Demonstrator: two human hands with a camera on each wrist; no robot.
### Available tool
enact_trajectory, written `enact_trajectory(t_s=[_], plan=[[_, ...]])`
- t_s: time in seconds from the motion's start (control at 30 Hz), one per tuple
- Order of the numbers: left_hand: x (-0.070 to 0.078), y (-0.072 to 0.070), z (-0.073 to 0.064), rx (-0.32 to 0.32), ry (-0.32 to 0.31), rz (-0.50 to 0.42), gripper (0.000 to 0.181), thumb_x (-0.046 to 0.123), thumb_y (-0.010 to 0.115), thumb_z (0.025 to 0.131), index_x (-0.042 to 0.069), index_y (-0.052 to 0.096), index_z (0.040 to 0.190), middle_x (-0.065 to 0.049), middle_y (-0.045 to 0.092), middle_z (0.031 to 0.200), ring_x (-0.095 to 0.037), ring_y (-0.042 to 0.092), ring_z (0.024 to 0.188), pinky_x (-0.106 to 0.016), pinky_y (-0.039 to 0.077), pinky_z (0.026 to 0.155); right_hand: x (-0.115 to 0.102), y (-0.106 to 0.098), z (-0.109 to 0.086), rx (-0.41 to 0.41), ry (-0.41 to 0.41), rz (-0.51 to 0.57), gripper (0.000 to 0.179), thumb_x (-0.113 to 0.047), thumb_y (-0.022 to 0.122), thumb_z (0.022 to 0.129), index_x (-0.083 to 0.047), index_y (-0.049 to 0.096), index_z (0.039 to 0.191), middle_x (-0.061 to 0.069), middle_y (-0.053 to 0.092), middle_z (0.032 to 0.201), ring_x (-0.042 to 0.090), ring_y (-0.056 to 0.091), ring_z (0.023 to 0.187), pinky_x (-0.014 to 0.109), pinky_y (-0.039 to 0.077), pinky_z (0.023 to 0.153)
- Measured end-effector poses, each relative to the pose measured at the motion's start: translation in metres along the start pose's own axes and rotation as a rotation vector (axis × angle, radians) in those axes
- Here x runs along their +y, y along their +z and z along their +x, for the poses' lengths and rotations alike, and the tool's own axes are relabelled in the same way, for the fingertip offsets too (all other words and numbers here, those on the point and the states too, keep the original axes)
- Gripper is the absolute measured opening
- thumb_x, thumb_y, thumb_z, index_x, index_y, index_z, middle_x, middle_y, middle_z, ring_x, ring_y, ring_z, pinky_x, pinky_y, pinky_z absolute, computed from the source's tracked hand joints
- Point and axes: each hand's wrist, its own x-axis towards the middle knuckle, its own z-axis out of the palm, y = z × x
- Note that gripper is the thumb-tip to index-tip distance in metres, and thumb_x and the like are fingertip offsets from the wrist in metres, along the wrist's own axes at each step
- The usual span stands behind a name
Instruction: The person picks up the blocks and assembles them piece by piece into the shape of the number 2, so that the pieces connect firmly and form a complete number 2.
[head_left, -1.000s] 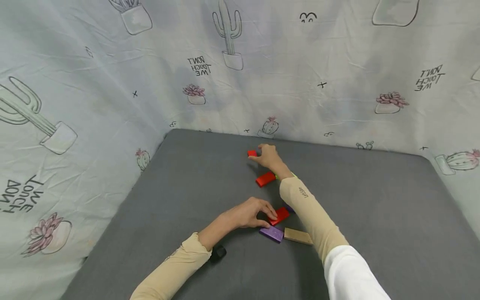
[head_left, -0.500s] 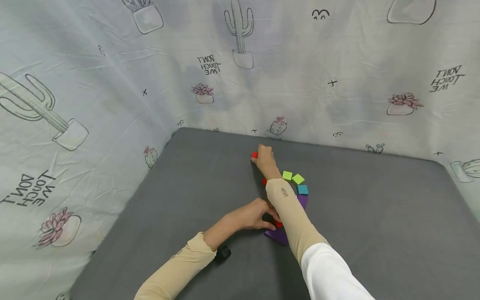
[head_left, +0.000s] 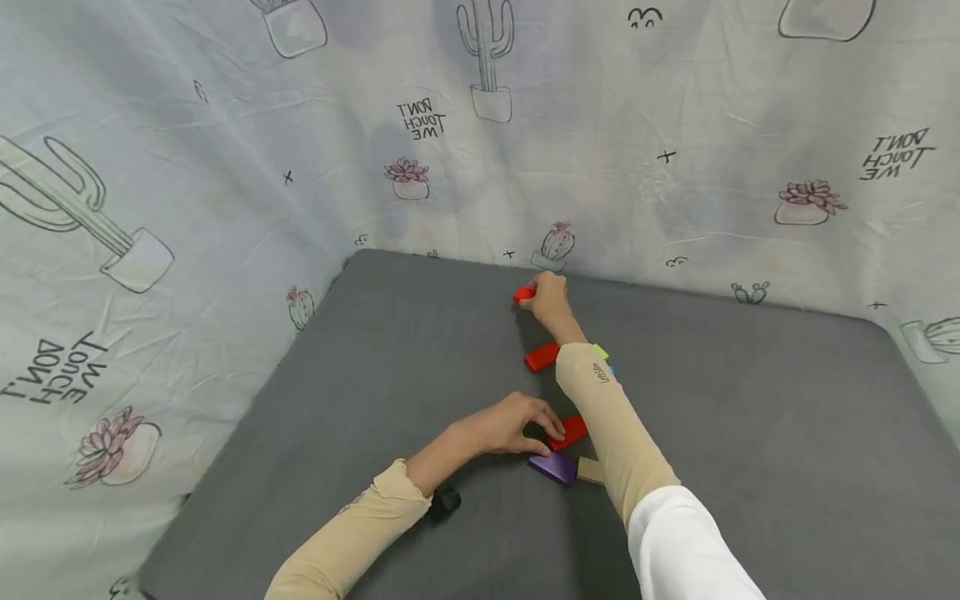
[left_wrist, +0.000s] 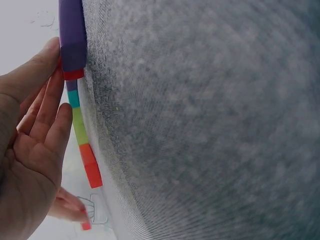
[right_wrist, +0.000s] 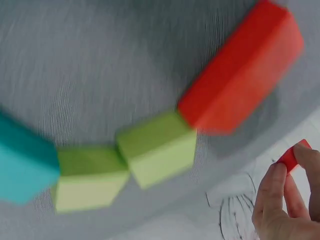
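Note:
My right hand [head_left: 550, 297] pinches a small red block [right_wrist: 294, 156] between thumb and fingers, near the far edge of the table in the head view. Closer to me, my left hand [head_left: 512, 425] has loosely extended fingers touching a flat red block [head_left: 570, 432]. Its thumb lies right at the corner of a purple block [head_left: 553, 467]. The left wrist view shows that palm with relaxed fingers beside the purple block's side. Another red block [right_wrist: 240, 70] lies between the two hands, beside a light green block [right_wrist: 160, 147].
A second green block [right_wrist: 92, 177] and a teal block [right_wrist: 22, 160] continue the curved row, partly hidden by my right sleeve in the head view. A wood-coloured block [head_left: 590, 471] adjoins the purple one. Behind the grey table [head_left: 420, 333] hangs a patterned cloth [head_left: 600, 125].
My right hand has closed its fingers on the small red block and carried it a little right and away from me. The left hand has stayed at the near blocks.

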Motion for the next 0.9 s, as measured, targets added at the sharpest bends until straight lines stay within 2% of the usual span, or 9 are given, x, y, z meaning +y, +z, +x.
enact_trajectory(t_s=[0.2,0.37,0.53,0.63,0.7,0.83,0.9], plan=[[-0.001,-0.003,0.002,-0.014,0.006,0.002,0.026,0.020,0.072,0.075,0.014,0.070,0.100,0.006,0.062,0.103,-0.002,0.054,0.097,-0.013,0.039,0.086,0.005,-0.022,-0.005,0.070,-0.129,0.105,0.026,-0.013,0.072,0.075,0.003,0.068,0.095,0.016,0.066,0.087,0.025,0.059,0.078,0.035,0.049,0.068],[0.000,-0.004,0.001,-0.023,-0.027,0.001,0.026,0.021,0.072,0.076,0.015,0.070,0.101,0.006,0.062,0.104,-0.003,0.054,0.098,-0.015,0.039,0.087,0.006,-0.021,-0.021,0.084,-0.249,0.221,0.025,-0.011,0.073,0.073,0.002,0.067,0.093,0.015,0.067,0.082,0.021,0.063,0.070,0.033,0.052,0.064],[0.004,-0.003,0.003,-0.010,-0.031,0.005,0.026,0.021,0.072,0.076,0.015,0.070,0.101,0.006,0.061,0.104,-0.003,0.055,0.098,-0.015,0.039,0.088,0.002,-0.015,-0.036,0.047,-0.372,0.279,0.027,-0.006,0.074,0.072,0.002,0.066,0.097,0.015,0.066,0.088,0.021,0.065,0.074,0.030,0.052,0.066],[0.005,-0.003,0.004,-0.004,-0.021,0.015,0.026,0.020,0.072,0.076,0.014,0.070,0.101,0.005,0.062,0.103,-0.004,0.055,0.098,-0.014,0.039,0.088,0.000,-0.014,-0.043,0.007,-0.479,0.226,0.027,-0.005,0.074,0.071,0.002,0.067,0.096,0.014,0.065,0.090,0.020,0.065,0.076,0.028,0.052,0.066],[0.006,-0.003,0.004,-0.002,-0.014,0.023,0.026,0.020,0.072,0.076,0.013,0.070,0.101,0.004,0.062,0.104,-0.004,0.055,0.098,-0.014,0.039,0.087,0.000,-0.013,-0.048,-0.041,-0.586,0.157,0.027,-0.003,0.075,0.070,0.002,0.067,0.095,0.014,0.064,0.089,0.021,0.064,0.075,0.028,0.052,0.065],[0.007,-0.003,0.005,-0.006,-0.022,0.039,0.026,0.020,0.072,0.076,0.013,0.070,0.101,0.004,0.062,0.104,-0.004,0.055,0.097,-0.013,0.040,0.086,0.005,-0.011,-0.051,-0.180,-0.820,0.002,0.025,-0.002,0.075,0.070,0.002,0.068,0.094,0.013,0.065,0.088,0.021,0.063,0.077,0.027,0.052,0.064],[0.007,-0.003,0.005,-0.012,-0.031,0.040,0.027,0.020,0.071,0.076,0.012,0.069,0.102,0.004,0.062,0.104,-0.004,0.055,0.097,-0.013,0.040,0.085,0.010,-0.010,-0.050,-0.262,-0.877,-0.026,0.026,-0.003,0.075,0.070,0.002,0.068,0.095,0.013,0.066,0.091,0.021,0.063,0.080,0.026,0.052,0.066]])
